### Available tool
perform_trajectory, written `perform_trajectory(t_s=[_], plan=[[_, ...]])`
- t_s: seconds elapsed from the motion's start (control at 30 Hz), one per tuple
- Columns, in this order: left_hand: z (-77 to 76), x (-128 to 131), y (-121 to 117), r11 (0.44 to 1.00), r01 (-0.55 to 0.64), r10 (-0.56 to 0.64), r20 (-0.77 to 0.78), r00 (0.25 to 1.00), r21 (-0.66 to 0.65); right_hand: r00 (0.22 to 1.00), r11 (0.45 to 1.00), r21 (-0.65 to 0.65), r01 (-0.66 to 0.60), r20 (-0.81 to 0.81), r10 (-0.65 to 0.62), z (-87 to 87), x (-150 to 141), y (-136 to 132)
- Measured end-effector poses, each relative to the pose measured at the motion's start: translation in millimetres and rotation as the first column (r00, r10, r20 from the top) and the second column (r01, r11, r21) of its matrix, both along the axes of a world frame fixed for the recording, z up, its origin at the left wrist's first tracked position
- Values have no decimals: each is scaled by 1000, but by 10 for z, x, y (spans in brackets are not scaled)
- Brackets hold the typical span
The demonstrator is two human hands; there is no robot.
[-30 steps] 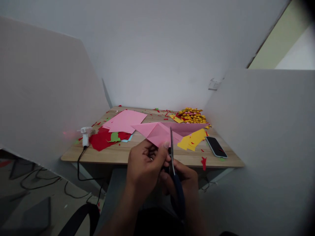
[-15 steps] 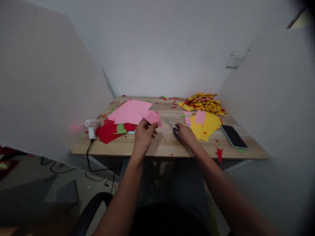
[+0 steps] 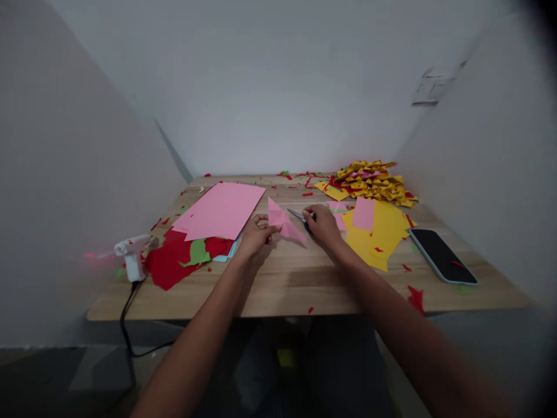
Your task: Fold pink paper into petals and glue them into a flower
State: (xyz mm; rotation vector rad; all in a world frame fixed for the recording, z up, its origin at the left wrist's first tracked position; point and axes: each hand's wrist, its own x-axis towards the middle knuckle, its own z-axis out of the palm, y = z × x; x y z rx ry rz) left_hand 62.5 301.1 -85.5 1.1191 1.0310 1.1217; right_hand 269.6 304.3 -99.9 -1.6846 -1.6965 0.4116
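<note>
A: So, what does the left hand hold?
B: A folded pink paper, pinched between thumb and fingers, above the middle of the table.
A: And the right hand?
B: Its fingers rest at the handles of the scissors, near the folded pink paper; whether they grip cannot be told.
A: What flanks the hands?
B: Leftward, pink sheets overlapping red paper, with a glue gun beyond; rightward, yellow paper, then a phone.
</note>
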Motion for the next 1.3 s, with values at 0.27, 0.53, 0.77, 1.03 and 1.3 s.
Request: perform_trajectory(t_s=[0.27, 0.53, 0.77, 1.03, 1.3], plan=[[-133, 174, 493, 954, 299, -293, 129, 947, -27, 814, 980, 70, -185, -547, 193, -152, -349, 228], [-299, -5, 738, 886, 456, -409, 319, 855, -87, 602, 922, -129, -365, -788, 128, -221, -318, 181], [-312, 58, 683, 900, 424, -388, 261, 884, -100, 550, 863, -222, -454, -832, 76, -85, -278, 120], [-385, 75, 751, 982, 183, -164, 284, 945, -43, 798, 949, 305, 86, -591, 117, 4, 37, 27], [-409, 70, 715, 985, 171, -167, 207, 964, -5, 937, 960, 276, 55, -347, 46, -118, -97, 57]])
